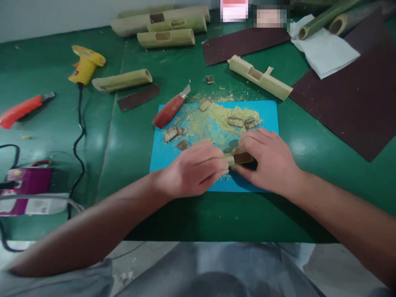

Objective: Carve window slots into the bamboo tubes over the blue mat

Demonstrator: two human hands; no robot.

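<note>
My left hand (198,169) is closed around a short piece of bamboo (229,159), most of it hidden under the fingers. My right hand (266,161) grips the same piece from the right, thumb below and fingers above. Between thumb and fingers shows a dark brown surface (244,158); I cannot tell whether it is sandpaper or the inside of a cut opening. Both hands are over a blue mat (269,113) strewn with pale shavings (216,119) and several small scraps of worn sandpaper (173,133). A red-handled knife (170,110) lies across the mat's upper left corner.
Cut bamboo tubes (167,38) lie at the back, another (260,77) beyond the mat. Brown sandpaper sheets (349,103) and a white tissue (331,53) are at right. On the left are a yellow heat gun (85,66), its black cord (79,123), and an orange cutter (23,109).
</note>
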